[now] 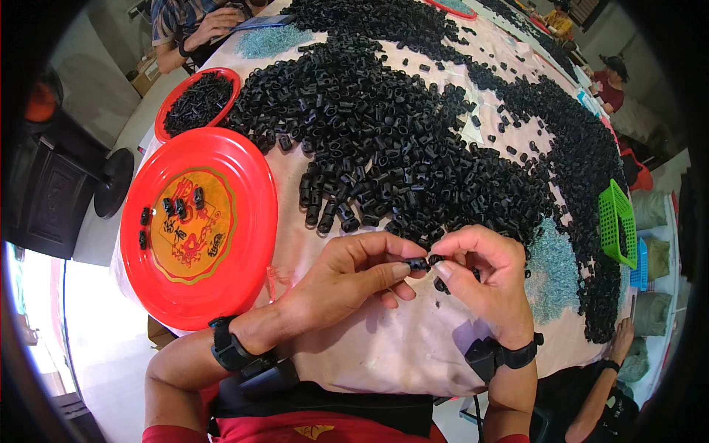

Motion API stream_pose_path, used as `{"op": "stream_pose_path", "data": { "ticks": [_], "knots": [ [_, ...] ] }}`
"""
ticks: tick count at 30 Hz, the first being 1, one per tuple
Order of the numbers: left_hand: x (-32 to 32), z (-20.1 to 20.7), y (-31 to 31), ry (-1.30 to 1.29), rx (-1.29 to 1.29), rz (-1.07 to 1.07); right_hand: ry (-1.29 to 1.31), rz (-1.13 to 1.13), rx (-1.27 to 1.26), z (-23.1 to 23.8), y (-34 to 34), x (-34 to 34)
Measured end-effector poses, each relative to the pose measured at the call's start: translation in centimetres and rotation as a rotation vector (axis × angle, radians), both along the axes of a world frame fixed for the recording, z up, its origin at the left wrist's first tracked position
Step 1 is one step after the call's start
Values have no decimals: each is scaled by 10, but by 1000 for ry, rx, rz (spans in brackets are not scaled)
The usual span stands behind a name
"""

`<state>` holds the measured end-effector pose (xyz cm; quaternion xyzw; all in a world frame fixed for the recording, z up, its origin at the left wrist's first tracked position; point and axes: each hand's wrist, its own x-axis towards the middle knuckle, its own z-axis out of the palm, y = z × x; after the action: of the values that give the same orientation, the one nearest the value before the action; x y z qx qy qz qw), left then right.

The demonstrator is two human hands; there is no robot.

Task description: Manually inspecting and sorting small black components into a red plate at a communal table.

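My left hand (362, 277) pinches a small black plastic cylinder (417, 263) between thumb and forefinger, over the near part of the pale tablecloth (384, 354). The thumb and fingers of my right hand (487, 284) close on a smaller black piece (436, 260) at the cylinder's right end. Whether the two pieces are joined, I cannot tell. Another dark part shows below the right fingertips. Just beyond both hands spreads a large heap of hollow black plastic parts (369, 111). To the left, a red oval tray (255, 221) holds several black cylinders (179, 207).
Beyond the tray sits a red bowl (162, 122) of thin black pieces. Small bluish clear pieces (550, 273) lie in piles. A green basket (617, 221) and a blue basket (639, 262) stand at the right edge. Other people (214, 26) are around the table; one arm (602, 384) is at lower right.
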<state>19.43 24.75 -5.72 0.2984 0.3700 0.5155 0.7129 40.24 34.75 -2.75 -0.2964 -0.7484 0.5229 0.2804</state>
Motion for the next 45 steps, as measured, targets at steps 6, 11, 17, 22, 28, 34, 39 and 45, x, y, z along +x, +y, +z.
{"op": "stream_pose_path", "data": {
  "ticks": [6,11,17,22,28,34,39,45],
  "knots": [
    [-3,-4,-2,-132,13,-48,-26,39,162,7,0,-1],
    [-5,-7,-4,-160,18,-42,-119,52,245,7,4,0],
    [-6,-7,-4,-168,-20,-41,-162,153,364,5,7,-3],
    [-5,-2,-5,-234,-178,43,-205,-26,458,-1,9,1],
    [-6,5,-4,-177,-202,154,-238,-233,205,7,26,22],
    [-7,3,-8,-154,-181,214,-328,-5,505,0,19,6],
    [-4,4,-9,-110,-170,142,-420,-214,436,14,40,40],
    [-1,1,-8,-104,-133,107,-501,-68,635,2,33,24]
  ]
}}
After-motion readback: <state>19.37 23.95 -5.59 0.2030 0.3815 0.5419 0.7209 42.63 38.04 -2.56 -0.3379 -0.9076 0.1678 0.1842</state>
